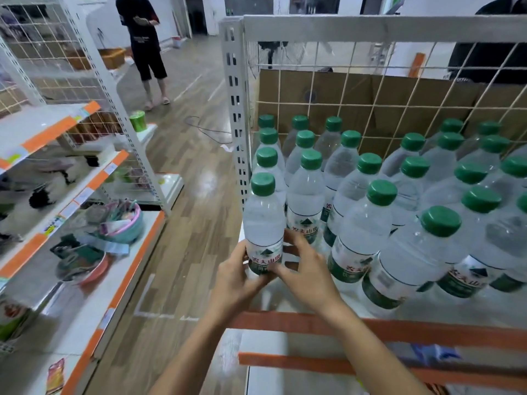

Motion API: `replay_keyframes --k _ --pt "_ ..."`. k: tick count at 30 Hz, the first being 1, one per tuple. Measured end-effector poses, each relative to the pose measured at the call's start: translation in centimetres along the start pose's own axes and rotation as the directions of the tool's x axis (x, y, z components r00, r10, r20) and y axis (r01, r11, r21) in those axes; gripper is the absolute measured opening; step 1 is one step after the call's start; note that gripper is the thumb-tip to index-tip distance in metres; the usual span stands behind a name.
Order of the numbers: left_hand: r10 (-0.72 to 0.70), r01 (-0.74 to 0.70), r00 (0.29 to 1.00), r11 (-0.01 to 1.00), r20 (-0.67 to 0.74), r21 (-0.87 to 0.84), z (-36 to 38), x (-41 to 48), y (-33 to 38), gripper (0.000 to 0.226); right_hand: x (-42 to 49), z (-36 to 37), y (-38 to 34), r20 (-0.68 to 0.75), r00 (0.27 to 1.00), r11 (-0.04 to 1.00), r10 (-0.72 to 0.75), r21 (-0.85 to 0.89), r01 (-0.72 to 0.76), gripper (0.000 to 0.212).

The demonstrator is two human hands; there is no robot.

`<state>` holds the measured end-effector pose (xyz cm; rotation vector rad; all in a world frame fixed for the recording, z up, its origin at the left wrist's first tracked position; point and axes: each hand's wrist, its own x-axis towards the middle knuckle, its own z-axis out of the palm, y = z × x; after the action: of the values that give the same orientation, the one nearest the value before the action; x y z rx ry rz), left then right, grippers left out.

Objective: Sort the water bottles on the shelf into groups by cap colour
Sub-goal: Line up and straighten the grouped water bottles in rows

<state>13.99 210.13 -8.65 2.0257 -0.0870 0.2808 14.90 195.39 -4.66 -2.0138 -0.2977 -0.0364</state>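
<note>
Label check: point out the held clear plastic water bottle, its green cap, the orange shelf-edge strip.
Clear plastic water bottle [263, 223]: head view, body above label.
Green cap [263, 189]: head view, side wall.
Orange shelf-edge strip [427, 332]: head view, front face.

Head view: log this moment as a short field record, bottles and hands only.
held: front-left bottle, upright, green cap, at the shelf corner
left hand: grips its label from the left
right hand: grips its label from the right
other bottles: upright in rows, every visible cap green
behind: wire grid, cardboard beyond it
</note>
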Motion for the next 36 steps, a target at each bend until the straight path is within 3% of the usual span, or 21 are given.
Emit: replay_keyframes --k 3,8,12,15,17,19,21,23,25,28,31,36 --pt "-0.002 0.002 1.000 1.000 -0.005 0.013 -0.1 0.0 -0.1 0.059 0.0 0.8 0.5 -0.053 0.998 1.000 0.024 -0.015 -0.024 0.044" --pt "0.035 -0.034 0.999 0.997 -0.011 0.072 -0.2 -0.1 0.2 0.047 -0.8 0.7 -0.8 -0.065 0.998 0.994 -0.019 -0.106 0.012 0.046" --pt "0.010 -0.010 1.000 1.000 0.008 0.006 0.3 0.2 -1.1 0.054 -1.8 -4.0 -6.1 -0.199 0.913 0.889 -0.355 -0.373 0.264 0.034" --pt "0.007 -0.007 1.000 0.999 0.002 0.032 0.4 0.2 -1.6 0.061 -1.5 -8.6 -9.2 -0.246 0.827 0.755 -0.506 -0.589 0.287 0.031" --pt "0.019 -0.018 0.999 0.999 -0.028 0.031 0.6 -0.2 -1.6 0.071 -0.9 -10.9 -9.6 -0.241 0.840 0.691 -0.487 -0.694 0.201 0.032" --pt "0.085 -0.069 0.984 0.992 -0.155 0.104 0.9 -0.8 -1.2 0.073 -0.5 -12.4 -9.5 -0.229 0.889 0.664 -0.397 -0.741 0.106 0.034" --pt "0.201 -0.139 0.914 0.971 -0.352 0.195 1.3 -1.6 -0.4 0.058 -0.4 -13.1 -9.2 -0.217 0.935 0.631 -0.280 -0.776 0.009 0.037" --pt "0.356 -0.260 0.815 0.930 -0.457 0.262 1.9 -2.3 0.4 0.038 -0.5 -13.4 -9.1 -0.220 0.963 0.588 -0.159 -0.805 -0.086 0.039" --pt "0.466 -0.381 0.787 0.882 -0.403 0.277 2.8 -2.8 0.9 0.024 -0.5 -13.3 -9.5 -0.207 0.976 0.528 -0.066 -0.837 -0.142 0.037" --pt "0.497 -0.451 0.843 0.862 -0.207 0.234 4.4 -3.6 1.5 0.013 -0.1 -13.4 -10.2 -0.176 0.984 0.495 -0.035 -0.858 -0.136 0.034" --pt "0.425 -0.402 0.901 0.893 -0.085 0.205 5.5 -4.0 1.5 0.016 0.5 -13.4 -10.9 -0.113 0.991 0.554 -0.070 -0.830 -0.056 0.031" --pt "0.315 -0.291 0.945 0.930 -0.082 0.224 6.1 -4.1 1.3 0.033 0.8 -12.4 -11.4 -0.033 0.989 0.618 -0.146 -0.784 0.065 0.031"
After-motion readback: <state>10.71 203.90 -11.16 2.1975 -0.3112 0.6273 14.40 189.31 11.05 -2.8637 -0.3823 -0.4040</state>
